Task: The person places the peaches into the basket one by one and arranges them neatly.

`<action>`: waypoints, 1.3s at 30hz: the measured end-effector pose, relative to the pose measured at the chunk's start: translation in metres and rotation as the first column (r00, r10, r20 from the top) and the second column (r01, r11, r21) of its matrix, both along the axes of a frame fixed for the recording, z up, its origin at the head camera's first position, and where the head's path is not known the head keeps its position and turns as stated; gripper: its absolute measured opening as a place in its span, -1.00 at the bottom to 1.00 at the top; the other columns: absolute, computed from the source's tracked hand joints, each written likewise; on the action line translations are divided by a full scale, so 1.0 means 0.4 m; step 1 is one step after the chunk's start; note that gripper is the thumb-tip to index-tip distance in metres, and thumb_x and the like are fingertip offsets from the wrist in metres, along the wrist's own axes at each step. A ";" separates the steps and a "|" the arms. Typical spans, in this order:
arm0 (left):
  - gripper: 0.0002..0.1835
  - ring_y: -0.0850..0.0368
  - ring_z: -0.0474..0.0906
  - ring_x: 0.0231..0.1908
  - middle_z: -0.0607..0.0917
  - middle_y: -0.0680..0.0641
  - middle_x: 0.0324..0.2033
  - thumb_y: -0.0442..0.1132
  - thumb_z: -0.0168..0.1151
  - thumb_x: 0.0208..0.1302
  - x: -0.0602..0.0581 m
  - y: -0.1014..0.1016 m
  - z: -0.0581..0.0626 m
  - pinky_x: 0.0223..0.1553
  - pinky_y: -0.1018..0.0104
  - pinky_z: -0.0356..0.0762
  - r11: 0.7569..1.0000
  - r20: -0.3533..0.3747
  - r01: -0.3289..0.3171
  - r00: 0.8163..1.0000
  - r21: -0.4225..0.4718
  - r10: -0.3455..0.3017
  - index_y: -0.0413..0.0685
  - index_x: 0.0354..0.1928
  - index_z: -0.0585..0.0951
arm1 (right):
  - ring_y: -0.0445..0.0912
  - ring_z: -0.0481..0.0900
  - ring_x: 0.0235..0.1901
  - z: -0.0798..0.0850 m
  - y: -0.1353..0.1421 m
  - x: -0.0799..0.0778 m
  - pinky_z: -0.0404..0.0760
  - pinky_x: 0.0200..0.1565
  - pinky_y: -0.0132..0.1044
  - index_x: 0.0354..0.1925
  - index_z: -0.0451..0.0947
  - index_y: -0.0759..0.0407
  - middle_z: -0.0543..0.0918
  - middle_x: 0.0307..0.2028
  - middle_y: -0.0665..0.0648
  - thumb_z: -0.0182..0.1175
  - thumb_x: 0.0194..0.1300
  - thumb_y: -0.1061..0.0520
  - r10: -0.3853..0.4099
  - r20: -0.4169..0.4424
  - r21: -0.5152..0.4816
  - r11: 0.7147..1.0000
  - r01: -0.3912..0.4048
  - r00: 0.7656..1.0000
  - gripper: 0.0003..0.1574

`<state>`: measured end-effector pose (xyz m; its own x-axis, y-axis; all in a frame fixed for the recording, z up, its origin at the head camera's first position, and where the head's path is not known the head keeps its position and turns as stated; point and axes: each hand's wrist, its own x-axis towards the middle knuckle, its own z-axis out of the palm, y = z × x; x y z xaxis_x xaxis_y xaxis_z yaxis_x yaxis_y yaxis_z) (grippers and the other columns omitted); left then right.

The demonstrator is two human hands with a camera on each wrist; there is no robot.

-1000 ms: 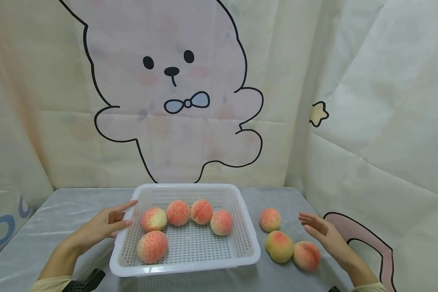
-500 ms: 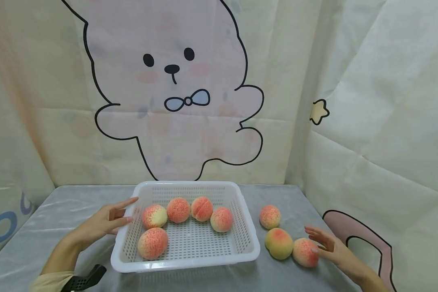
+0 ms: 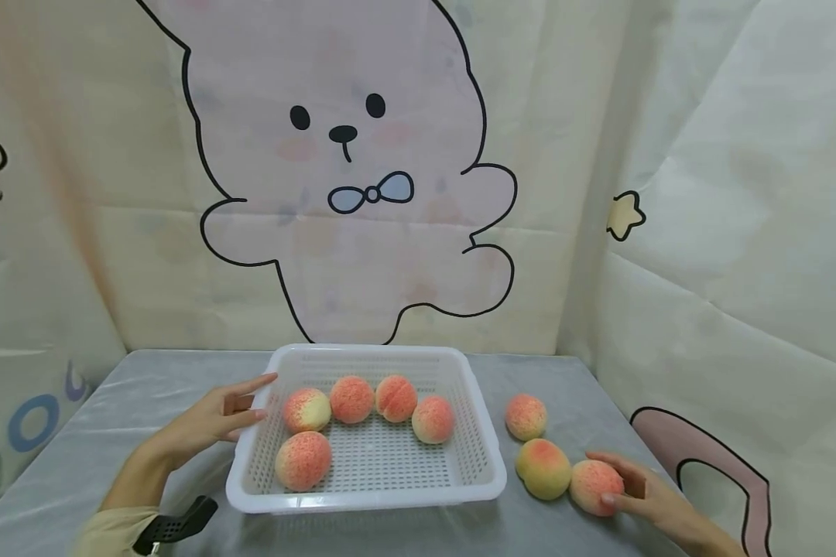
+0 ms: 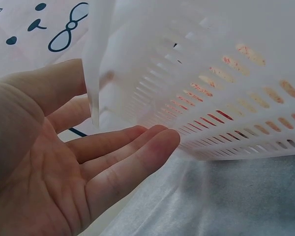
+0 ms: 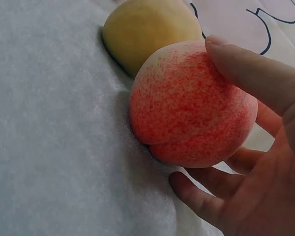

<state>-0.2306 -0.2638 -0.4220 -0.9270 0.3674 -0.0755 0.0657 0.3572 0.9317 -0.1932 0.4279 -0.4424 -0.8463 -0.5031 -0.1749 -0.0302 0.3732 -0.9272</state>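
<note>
At the near right of the grey cloth-covered tabletop [image 3: 481, 534], the bare right hand [image 3: 651, 495] grips a round, red-speckled, cleft peach [image 3: 591, 487], its thumb on one side and its fingers curled round the other; the fruit sits on the cloth. Left of that, the bare left hand [image 3: 212, 418], with a black device [image 3: 181, 524] at its wrist, rests on the left rim of a white rectangular plastic basket [image 3: 365, 503] with slotted walls, its fingers fairly straight against rim and outer wall. Just beside the gripped fruit, toward the basket, lies a yellow-green peach with a reddish top [image 3: 543, 469], and slightly beyond it a smaller pink-orange peach [image 3: 525, 417]. Inside the basket are five pink-and-cream peaches [image 3: 303, 462], one nearer, four behind. Past the tabletop hangs a cream fabric backdrop [image 3: 153, 278] printed with a pale lilac cartoon animal [image 3: 358, 255] wearing a blue bow tie.
</note>
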 end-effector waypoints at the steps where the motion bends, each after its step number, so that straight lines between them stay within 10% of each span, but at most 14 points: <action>1: -0.19 -0.09 0.62 0.14 0.36 -0.47 0.41 -0.09 0.18 0.47 -0.001 0.001 0.001 -0.05 -0.01 0.70 1.000 0.000 0.006 1.000 0.003 -0.006 -0.05 0.61 0.04 | -0.49 0.45 0.20 -0.002 0.003 0.000 0.51 0.11 -0.51 0.55 0.12 0.15 0.46 0.27 -0.46 -0.06 0.56 0.27 0.024 -0.003 -0.023 0.999 -0.024 1.000 -0.32; 10: -0.17 -0.10 0.63 0.14 0.36 -0.49 0.40 -0.09 0.19 0.47 -0.001 0.005 0.006 -0.03 -0.07 0.70 1.000 0.014 0.007 1.000 0.013 -0.007 -0.08 0.61 0.02 | -0.43 0.49 0.19 -0.007 0.006 -0.004 0.56 0.12 -0.45 0.39 0.31 -0.43 0.46 0.28 -0.45 -0.08 0.56 0.29 0.072 -0.001 -0.088 0.994 -0.072 0.997 -0.30; 21: -0.17 -0.08 0.62 0.14 0.34 -0.50 0.40 -0.08 0.18 0.48 -0.006 0.003 0.004 -0.03 -0.03 0.70 1.000 0.017 0.009 1.000 0.012 -0.009 -0.06 0.61 0.01 | -0.54 0.48 0.11 0.047 0.015 0.005 0.59 0.01 -0.44 0.50 0.27 -0.02 0.46 0.13 -0.60 0.03 0.55 0.15 -0.143 -0.039 0.091 0.985 0.147 0.989 -0.38; 27: -0.18 -0.08 0.60 0.16 0.32 -0.48 0.42 -0.08 0.19 0.47 -0.004 0.002 0.003 -0.03 -0.03 0.70 1.000 0.024 -0.008 1.000 0.000 0.008 -0.05 0.61 0.03 | -0.49 0.52 0.11 0.088 0.001 0.010 0.64 0.01 -0.37 0.41 0.35 -0.23 0.51 0.17 -0.52 0.01 0.54 0.22 -0.132 -0.132 0.052 0.989 0.140 0.982 -0.41; 39: -0.18 -0.10 0.63 0.13 0.32 -0.50 0.42 -0.11 0.17 0.49 -0.002 0.004 0.002 -0.05 -0.06 0.71 0.999 0.014 0.019 1.000 0.026 -0.019 -0.09 0.61 0.00 | -0.44 0.55 0.13 0.159 -0.090 -0.005 0.64 -0.05 -0.38 0.48 0.20 0.31 0.53 0.22 -0.41 0.05 0.51 0.30 -0.095 -0.323 0.033 0.993 0.112 0.941 -0.35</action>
